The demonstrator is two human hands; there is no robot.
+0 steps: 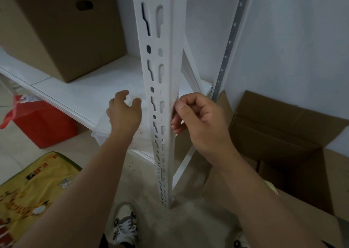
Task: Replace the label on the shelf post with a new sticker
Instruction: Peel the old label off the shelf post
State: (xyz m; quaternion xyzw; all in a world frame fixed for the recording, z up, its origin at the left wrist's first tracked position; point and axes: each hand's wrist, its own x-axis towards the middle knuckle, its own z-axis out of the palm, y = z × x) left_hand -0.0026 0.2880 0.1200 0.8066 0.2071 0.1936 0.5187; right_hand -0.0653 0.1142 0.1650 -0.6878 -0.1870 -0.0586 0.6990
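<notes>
White painted metal makes up the shelf post [166, 96], an angle upright punched with two columns of keyhole slots and small oval holes, scuffed and grey with dirt along its corner edge. It stands on a dusty floor [188, 219] and runs up the middle of the view.

On the post's right face, at the height of the hands, only a sliver of the label [177, 96] shows: a small pale scrap with a trace of red, mostly hidden behind the post edge and the fingers, so its print cannot be read.

The right hand [198, 119] is curled against that edge, thumb and bent fingers closed at the label, apparently pinching it. The left hand [124, 110] hovers over the shelf just left of the post, fingers loosely curved and holding nothing.

A white shelf board [85, 93] carries a large closed cardboard box [66, 30] with an oval handhold. Below the shelf lie a red box [43, 127] and a clear plastic container [102, 136]. A yellow printed mat [34, 191] covers the floor at lower left, and a grey-and-white sneaker [124, 227] shows near the bottom. An open cardboard carton [283, 134] sits to the right against the pale wall [292, 49].
</notes>
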